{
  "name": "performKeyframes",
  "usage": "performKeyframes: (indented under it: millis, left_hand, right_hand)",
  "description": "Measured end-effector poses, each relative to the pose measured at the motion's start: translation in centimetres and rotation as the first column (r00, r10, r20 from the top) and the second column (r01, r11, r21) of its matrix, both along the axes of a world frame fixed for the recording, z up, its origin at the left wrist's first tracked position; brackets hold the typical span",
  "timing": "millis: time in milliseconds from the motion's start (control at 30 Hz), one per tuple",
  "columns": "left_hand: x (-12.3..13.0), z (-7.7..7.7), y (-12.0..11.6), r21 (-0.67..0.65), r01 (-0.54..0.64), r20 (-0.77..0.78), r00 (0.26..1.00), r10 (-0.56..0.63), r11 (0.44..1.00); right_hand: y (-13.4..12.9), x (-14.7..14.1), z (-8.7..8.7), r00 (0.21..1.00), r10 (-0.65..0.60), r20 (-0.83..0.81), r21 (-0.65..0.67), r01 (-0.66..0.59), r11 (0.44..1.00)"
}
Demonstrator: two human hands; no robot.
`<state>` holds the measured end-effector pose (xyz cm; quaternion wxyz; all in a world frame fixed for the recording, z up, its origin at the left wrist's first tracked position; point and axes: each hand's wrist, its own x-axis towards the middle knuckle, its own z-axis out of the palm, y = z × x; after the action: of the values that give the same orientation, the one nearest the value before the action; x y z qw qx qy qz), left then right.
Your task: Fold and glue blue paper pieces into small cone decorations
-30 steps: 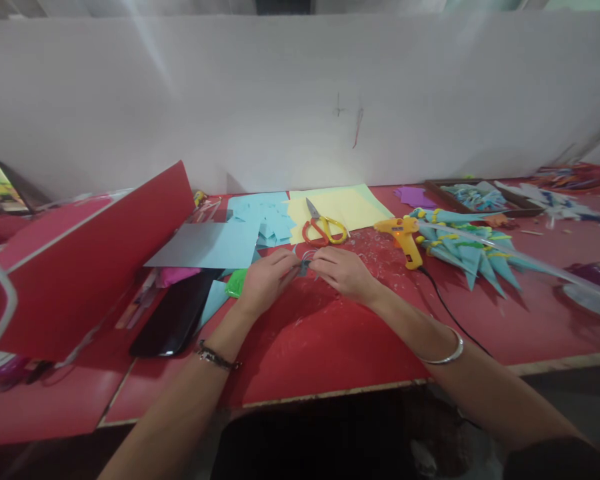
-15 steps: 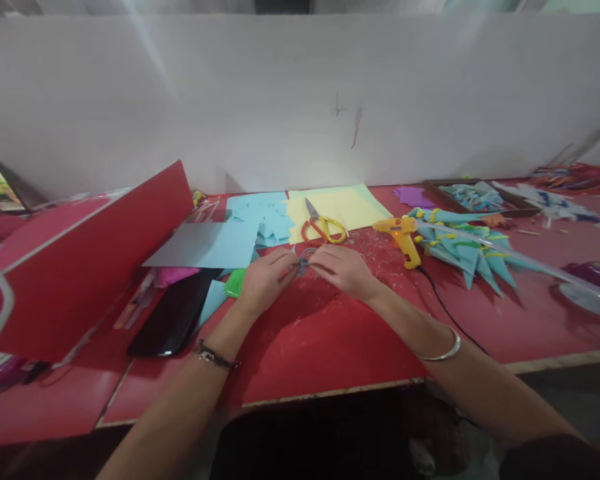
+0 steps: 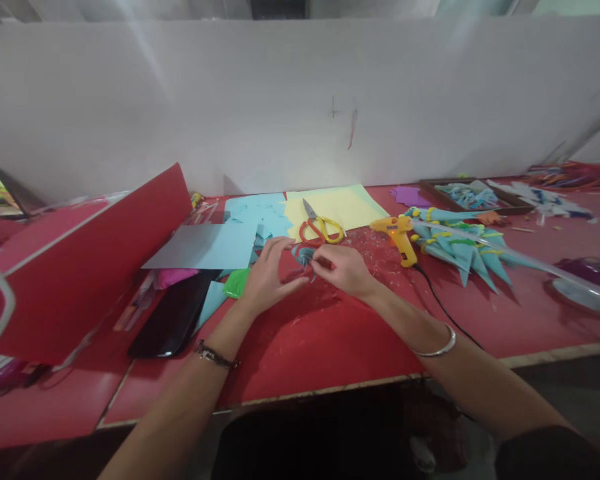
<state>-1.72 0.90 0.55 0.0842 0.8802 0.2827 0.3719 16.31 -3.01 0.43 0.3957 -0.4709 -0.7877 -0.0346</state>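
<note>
Between my hands is a small curl of blue paper strips [image 3: 305, 255], blurred at its edges. The fingers of my right hand [image 3: 343, 268] are pinched on its right side. My left hand [image 3: 267, 277] is spread on the other side, thumb and fingers apart around the curl; whether a fingertip touches it I cannot tell. Just beyond lie scissors [image 3: 323, 223] with one red and one yellow handle. A yellow glue gun [image 3: 399, 235] with a lit orange light rests to the right of my right hand.
Blue paper pieces [image 3: 265, 230] and pale yellow sheets [image 3: 350, 203] lie at the back. Blue paper cones [image 3: 463, 250] with yellow trim are at right, near a tray [image 3: 520, 203]. A black phone-like slab [image 3: 173, 320] and a leaning red board [image 3: 95, 260] are at left.
My left hand has opened and let go of the paper strips, its thumb and fingers moving apart. My right hand keeps its pinch, and the blue curl now shows more fully.
</note>
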Motion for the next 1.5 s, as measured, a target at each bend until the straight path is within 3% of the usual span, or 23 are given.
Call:
performKeyframes:
  millis: [200,367,600,800,1000,1267,1400,1500]
  left_hand:
    - [-0.1,-1.2,0.6,-0.119,0.087,-0.105,0.989,-0.100,0.989]
    - [-0.2,-1.2,0.8,-0.131,0.094,-0.111,0.988,-0.109,0.987]
    - [-0.3,-0.9,0.8,-0.086,0.082,-0.067,0.994,-0.087,0.993]
    - [-0.2,-1.0,0.8,-0.128,0.042,-0.098,0.994,-0.055,0.991]
    - [-0.2,-1.2,1.0,-0.109,0.122,-0.178,0.974,-0.140,0.987]
    - [0.0,-1.8,1.0,-0.232,0.012,-0.165,0.985,-0.051,0.973]
    - [0.1,-1.9,0.9,-0.291,0.018,-0.137,0.989,-0.060,0.957]
    - [0.0,-2.0,1.1,-0.301,-0.046,-0.128,0.992,0.008,0.952]
  right_hand:
    - [-0.1,-0.1,0.1,0.991,0.015,0.133,0.009,-0.017,1.000]
    - [0.1,0.4,0.4,0.951,0.124,0.282,-0.021,-0.123,0.992]
    - [0.1,0.8,0.6,0.963,0.209,0.173,-0.063,-0.201,0.978]
    - [0.2,0.9,0.1,0.960,0.273,0.069,-0.291,-0.242,0.925]
    - [0.2,0.0,-0.2,0.976,0.217,-0.033,-0.318,-0.216,0.923]
    - [0.3,-0.1,0.1,0.996,0.076,0.035,-0.308,-0.062,0.949]
    - [0.3,-0.2,-0.2,0.993,0.118,-0.006,-0.358,-0.113,0.927]
    - [0.2,-0.5,-0.5,0.986,0.147,-0.083,-0.412,-0.168,0.895]
